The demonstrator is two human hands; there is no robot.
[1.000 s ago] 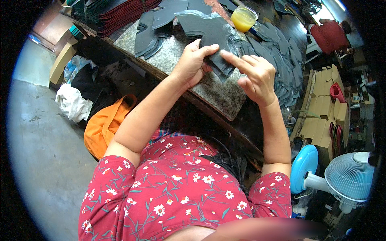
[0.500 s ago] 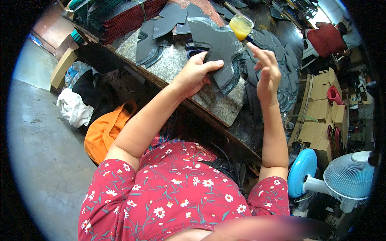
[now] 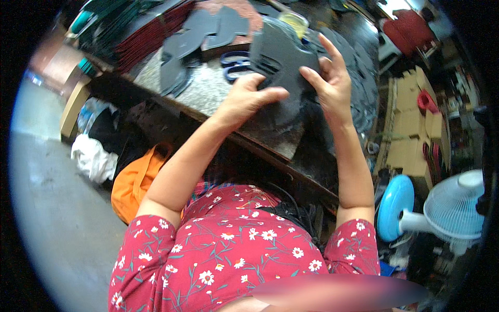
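A stack of dark grey cut sheet pieces [image 3: 286,54], notched in outline, is tilted up above the table between my hands. My left hand [image 3: 247,101] grips its lower left side, thumb across the front and the other fingers partly hidden. At the right edge, my right hand [image 3: 332,91] has its thumb against the front face and its fingers bent around the side, with the index raised. Just left of the stack are dark blue handle loops [image 3: 236,65], like those of scissors; any blades are hidden. Motion blurs the stack.
Grey cut pieces [image 3: 174,70] lie on a pale speckled board [image 3: 205,88]; a heap of them [image 3: 358,78] covers the table's right. Behind stands a clear cup of yellow stuff [image 3: 294,23]. Bundled dark red sheets [image 3: 153,39] are far left, a fan [image 3: 452,208] at right.
My right hand has moved in from the side to the stack's right edge. The stack has been turned and lifted more upright, and the view has shifted a little.
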